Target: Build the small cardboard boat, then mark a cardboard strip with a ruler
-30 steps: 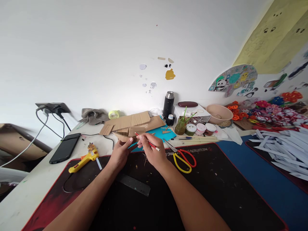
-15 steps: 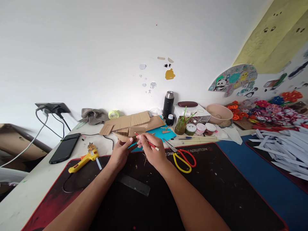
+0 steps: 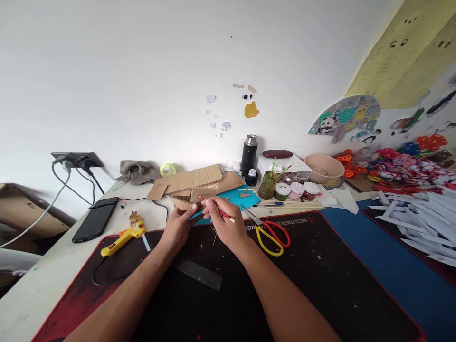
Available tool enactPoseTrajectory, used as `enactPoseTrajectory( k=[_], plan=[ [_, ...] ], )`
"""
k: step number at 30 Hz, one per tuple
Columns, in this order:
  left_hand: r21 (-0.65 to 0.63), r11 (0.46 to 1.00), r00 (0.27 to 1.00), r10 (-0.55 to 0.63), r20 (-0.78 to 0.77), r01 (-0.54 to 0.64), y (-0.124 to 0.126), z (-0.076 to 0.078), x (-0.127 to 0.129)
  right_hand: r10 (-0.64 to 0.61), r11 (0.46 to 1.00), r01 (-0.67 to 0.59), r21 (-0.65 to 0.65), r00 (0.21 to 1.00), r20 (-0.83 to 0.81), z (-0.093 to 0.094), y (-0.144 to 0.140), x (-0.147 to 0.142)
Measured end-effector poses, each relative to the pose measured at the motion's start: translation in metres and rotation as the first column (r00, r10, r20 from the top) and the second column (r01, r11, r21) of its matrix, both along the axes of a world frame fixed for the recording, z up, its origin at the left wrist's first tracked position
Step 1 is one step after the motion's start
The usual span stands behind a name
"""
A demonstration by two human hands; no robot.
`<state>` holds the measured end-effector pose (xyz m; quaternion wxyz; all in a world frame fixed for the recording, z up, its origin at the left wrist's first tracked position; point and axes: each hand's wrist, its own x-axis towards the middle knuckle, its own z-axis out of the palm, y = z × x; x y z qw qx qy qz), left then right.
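Note:
My left hand (image 3: 179, 225) is closed on a cardboard piece (image 3: 181, 203) with a curved lower edge, its thumb on the near side. In my right hand (image 3: 225, 221) is a red pencil (image 3: 228, 216), its tip against or very close to the cardboard. Both hands are above the far edge of the black desk mat (image 3: 302, 280). Larger flat cardboard sheets (image 3: 194, 176) lie just behind the held piece. A clear ruler (image 3: 201, 274) rests on the mat below my hands. Scissors (image 3: 272, 237) with red and yellow handles lie right of my right hand.
A yellow glue gun (image 3: 123, 240) and a black phone (image 3: 95, 221) lie on the left. Behind stand a black flask (image 3: 249, 154), a jar with green-handled brushes (image 3: 267, 187) and several paint pots (image 3: 282, 191). White paper strips (image 3: 423, 223) are heaped at the right.

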<state>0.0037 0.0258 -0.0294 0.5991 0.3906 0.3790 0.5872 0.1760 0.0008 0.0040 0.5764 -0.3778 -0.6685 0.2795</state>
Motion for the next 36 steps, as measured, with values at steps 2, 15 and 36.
enactPoseTrajectory(
  k=[2,15,36],
  plan=[
    [-0.003,1.0,1.0,-0.001,0.0,0.001,-0.0002,0.0003,-0.0001,0.005,1.0,-0.005,-0.003,1.0,-0.002,0.0001,0.0001,-0.0001],
    [-0.002,1.0,1.0,0.003,-0.012,-0.003,-0.0011,0.0026,0.0012,0.014,1.0,-0.014,0.015,1.0,-0.001,-0.0003,0.0009,0.0004],
    [-0.008,1.0,1.0,0.007,-0.014,-0.007,-0.0027,0.0049,0.0022,0.009,1.0,-0.009,-0.009,1.0,-0.011,0.0004,0.0002,0.0001]
  ],
)
